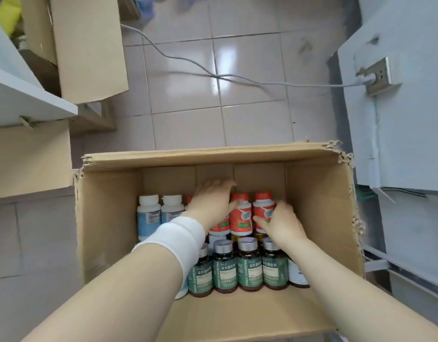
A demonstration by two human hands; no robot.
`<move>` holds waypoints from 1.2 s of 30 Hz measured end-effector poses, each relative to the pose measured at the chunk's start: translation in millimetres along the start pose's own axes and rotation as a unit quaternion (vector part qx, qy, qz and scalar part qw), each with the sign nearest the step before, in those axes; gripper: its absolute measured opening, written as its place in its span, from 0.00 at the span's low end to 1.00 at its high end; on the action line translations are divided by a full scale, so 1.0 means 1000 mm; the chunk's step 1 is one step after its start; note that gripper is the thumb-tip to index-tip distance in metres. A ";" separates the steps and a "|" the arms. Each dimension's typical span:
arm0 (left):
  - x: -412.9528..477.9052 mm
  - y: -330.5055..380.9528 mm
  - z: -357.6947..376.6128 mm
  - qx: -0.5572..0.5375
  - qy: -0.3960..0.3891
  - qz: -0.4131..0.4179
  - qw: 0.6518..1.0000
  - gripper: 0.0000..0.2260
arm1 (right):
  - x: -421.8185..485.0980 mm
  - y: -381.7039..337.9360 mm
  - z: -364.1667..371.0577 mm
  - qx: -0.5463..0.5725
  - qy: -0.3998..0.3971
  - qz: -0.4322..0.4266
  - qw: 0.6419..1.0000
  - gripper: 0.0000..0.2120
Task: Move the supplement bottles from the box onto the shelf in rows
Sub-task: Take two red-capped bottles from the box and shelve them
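An open cardboard box (109,218) on the floor holds supplement bottles. Two white bottles with blue labels (148,215) stand at the back left. Red-and-white bottles with red caps (241,215) stand at the back middle. A row of dark bottles with green labels and silver caps (247,265) fills the front. My left hand (210,203), a white band on its wrist, curls over the red bottles on the left. My right hand (282,223) grips the rightmost red bottle (263,206) from its right side.
A grey shelf edge (27,99) juts in at the left above stacked cardboard boxes (87,45). A grey cable (213,75) crosses the tiled floor to a wall socket (378,75). A grey cabinet (410,119) stands at the right.
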State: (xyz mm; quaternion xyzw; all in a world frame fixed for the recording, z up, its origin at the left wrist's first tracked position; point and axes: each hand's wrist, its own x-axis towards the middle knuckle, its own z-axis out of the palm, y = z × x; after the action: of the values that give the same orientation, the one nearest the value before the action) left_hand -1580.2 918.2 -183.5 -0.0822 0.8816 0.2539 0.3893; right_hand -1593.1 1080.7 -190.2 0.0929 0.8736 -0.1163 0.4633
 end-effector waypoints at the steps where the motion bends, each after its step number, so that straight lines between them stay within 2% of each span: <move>1: 0.006 0.000 0.002 0.017 -0.018 0.007 1.000 0.22 | 0.005 0.002 0.003 0.018 0.000 0.007 1.000 0.27; 5: 0.024 0.000 0.007 0.043 -0.067 0.006 0.997 0.22 | 0.017 0.009 0.010 0.055 -0.009 0.003 0.998 0.28; 11: 0.027 0.002 0.006 -0.038 -0.061 -0.025 0.997 0.22 | 0.023 0.016 0.009 0.096 -0.004 -0.007 0.995 0.26; 14: 0.016 0.002 0.001 -0.087 -0.034 0.011 0.996 0.21 | 0.015 0.020 -0.002 0.097 0.015 -0.011 0.995 0.25; 16: 0.002 0.004 -0.008 -0.172 -0.007 0.033 0.984 0.18 | 0.005 0.021 -0.011 0.102 0.028 -0.018 0.994 0.25; 20: -0.047 0.016 -0.039 -0.382 0.087 0.047 0.919 0.10 | -0.035 0.019 -0.038 0.154 0.043 -0.044 0.986 0.25; 25: -0.127 0.042 -0.081 -0.501 0.170 0.055 0.847 0.10 | -0.127 0.011 -0.084 0.275 0.041 -0.048 0.960 0.29; 29: -0.198 0.077 -0.116 -0.628 0.135 0.043 0.766 0.08 | -0.226 0.009 -0.118 0.383 0.038 -0.064 0.921 0.29; 32: -0.241 0.102 -0.137 -0.690 0.094 0.053 0.715 0.09 | -0.293 0.015 -0.127 0.446 0.065 -0.069 0.890 0.27; 34: -0.269 0.115 -0.145 -0.701 0.064 0.080 0.706 0.17 | -0.336 0.020 -0.123 0.490 0.087 -0.068 0.865 0.25; 36: -0.299 0.126 -0.146 -0.687 0.016 0.127 0.715 0.28 | -0.382 0.026 -0.110 0.537 0.116 -0.076 0.832 0.23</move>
State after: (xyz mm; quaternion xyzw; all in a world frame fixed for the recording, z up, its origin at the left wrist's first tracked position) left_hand -1513.2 935.5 165.7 -0.2183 0.4724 0.8358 0.1751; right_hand -1461.7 1116.9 183.8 0.2738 0.7250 -0.5905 0.2252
